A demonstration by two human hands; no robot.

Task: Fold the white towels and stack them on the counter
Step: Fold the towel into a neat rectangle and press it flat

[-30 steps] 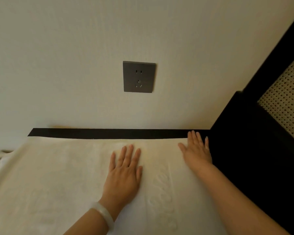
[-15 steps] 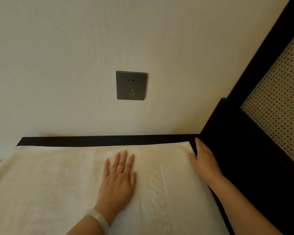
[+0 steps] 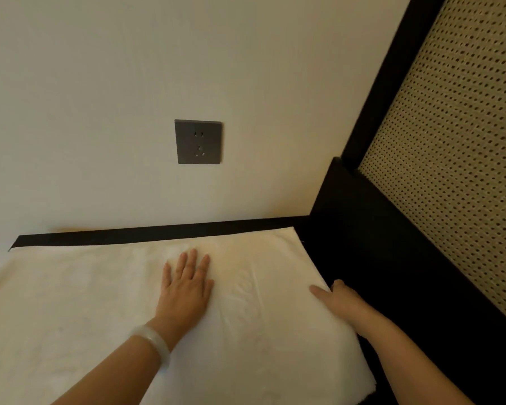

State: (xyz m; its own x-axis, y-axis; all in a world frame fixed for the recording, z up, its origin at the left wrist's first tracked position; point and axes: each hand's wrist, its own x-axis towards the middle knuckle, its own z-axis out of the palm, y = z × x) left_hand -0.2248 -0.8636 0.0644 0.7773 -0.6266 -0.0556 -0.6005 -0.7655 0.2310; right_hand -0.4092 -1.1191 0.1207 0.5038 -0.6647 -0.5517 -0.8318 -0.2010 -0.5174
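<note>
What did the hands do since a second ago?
The right hand slid back along the right edge of the white towel, toward the person, and now pinches that edge, thumb on top. The left hand stayed flat on the towel's middle.

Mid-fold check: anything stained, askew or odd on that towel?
One thing: a faint yellowish patch on the white towel, just right of the left hand, near the far edge. It could be a stain or just lighting.

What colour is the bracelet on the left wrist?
The bracelet is pale, milky white and slightly translucent, shown best in the head view.
</note>
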